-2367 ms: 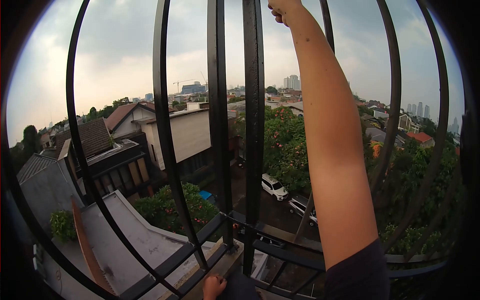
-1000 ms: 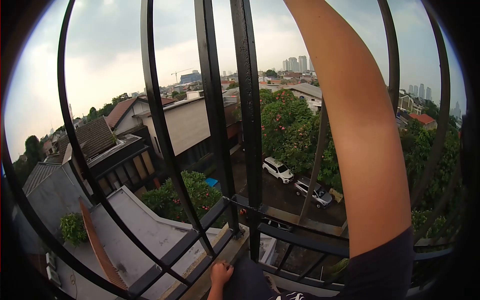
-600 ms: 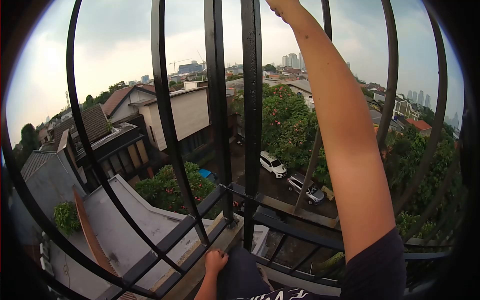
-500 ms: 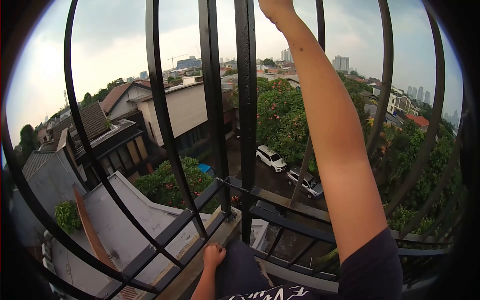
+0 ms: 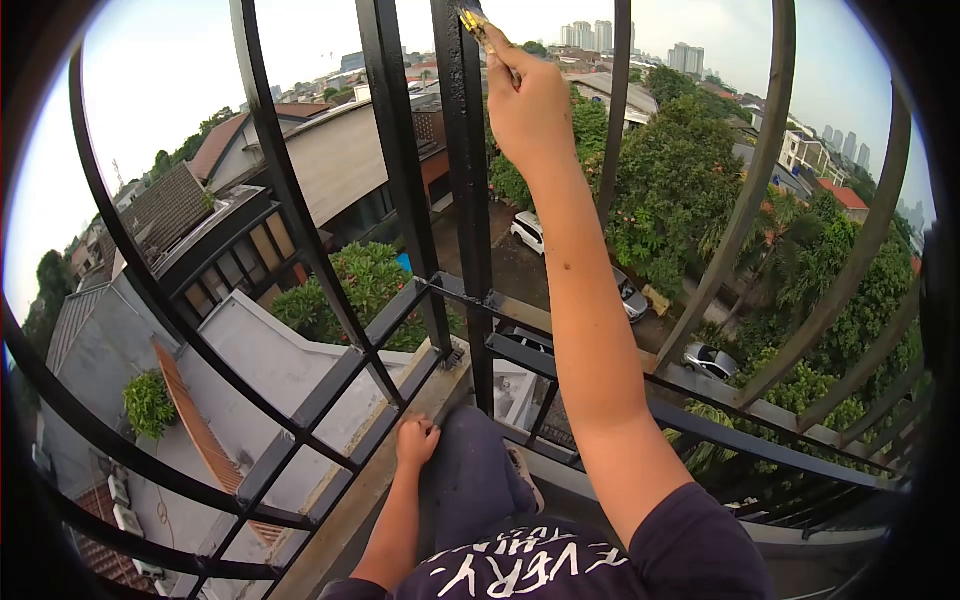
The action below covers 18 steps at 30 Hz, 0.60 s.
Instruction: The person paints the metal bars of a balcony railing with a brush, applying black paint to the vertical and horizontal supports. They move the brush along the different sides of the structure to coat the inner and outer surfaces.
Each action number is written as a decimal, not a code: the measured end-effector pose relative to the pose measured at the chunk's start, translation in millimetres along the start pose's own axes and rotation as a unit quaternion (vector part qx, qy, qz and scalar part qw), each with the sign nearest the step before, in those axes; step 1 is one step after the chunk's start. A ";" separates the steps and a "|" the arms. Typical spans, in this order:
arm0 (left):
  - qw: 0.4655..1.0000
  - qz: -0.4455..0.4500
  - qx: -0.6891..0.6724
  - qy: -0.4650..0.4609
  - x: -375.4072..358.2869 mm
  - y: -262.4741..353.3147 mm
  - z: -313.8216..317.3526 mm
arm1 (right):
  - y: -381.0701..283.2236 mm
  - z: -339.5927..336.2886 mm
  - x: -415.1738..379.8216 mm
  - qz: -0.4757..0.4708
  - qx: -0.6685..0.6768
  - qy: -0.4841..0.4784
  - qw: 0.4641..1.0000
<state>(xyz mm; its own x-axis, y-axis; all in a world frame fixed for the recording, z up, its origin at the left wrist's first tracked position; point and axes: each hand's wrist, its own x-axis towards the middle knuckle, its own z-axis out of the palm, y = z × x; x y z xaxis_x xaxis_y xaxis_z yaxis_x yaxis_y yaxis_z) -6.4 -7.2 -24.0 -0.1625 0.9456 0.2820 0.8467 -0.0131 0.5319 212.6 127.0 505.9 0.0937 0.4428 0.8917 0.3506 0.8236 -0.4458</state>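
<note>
Raised in front of me, my right hand (image 5: 530, 105) is closed around a paintbrush (image 5: 474, 24) with yellow on it. The brush's dark bristle end is against the upper part of a thick black metal post (image 5: 466, 180), partly cut off by the top of the view. Low down, my left hand (image 5: 416, 441) rests by the concrete ledge (image 5: 345, 525), just beside the black lower rail (image 5: 378, 432). Its fingers are curled, and what lies under them is hidden.
Black bars (image 5: 275, 150) stand on the left, and duller bars (image 5: 735, 250) on the right. My bent knee (image 5: 470, 440) is against the railing's corner. Far below are a grey flat roof (image 5: 270, 350), parked cars (image 5: 712, 360) and trees (image 5: 650, 170).
My right hand has come down into view, showing the paintbrush at the post. The camera view has tilted downward and shifted right. My left hand stays by the ledge.
</note>
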 end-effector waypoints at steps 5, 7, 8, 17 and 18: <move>0.998 0.057 -0.025 0.032 1.4 3.3 -3.8 | 28.0 -1.7 -71.8 0.055 0.045 -0.029 0.997; 0.999 0.033 -0.029 0.024 2.7 5.8 -6.5 | 29.5 -6.4 -105.3 0.096 0.028 -0.056 0.993; 0.999 0.020 -0.033 0.018 2.2 8.3 -5.7 | 32.6 -7.9 -119.4 0.101 0.018 -0.066 0.993; 0.999 0.009 -0.025 0.026 0.8 13.5 -6.6 | 45.9 -22.5 -197.1 0.156 -0.043 -0.125 0.979; 0.999 0.013 -0.027 0.025 2.0 12.9 -7.0 | 50.7 -20.7 -202.7 0.141 -0.035 -0.109 0.983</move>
<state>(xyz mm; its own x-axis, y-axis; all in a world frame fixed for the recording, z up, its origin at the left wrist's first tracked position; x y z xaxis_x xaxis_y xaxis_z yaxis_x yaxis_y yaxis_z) 0.7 -7.8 -11.0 -0.1663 0.9274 0.3350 0.8228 -0.0567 0.5655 230.7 71.6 304.2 -0.0017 0.7220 0.6919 0.4033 0.6336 -0.6602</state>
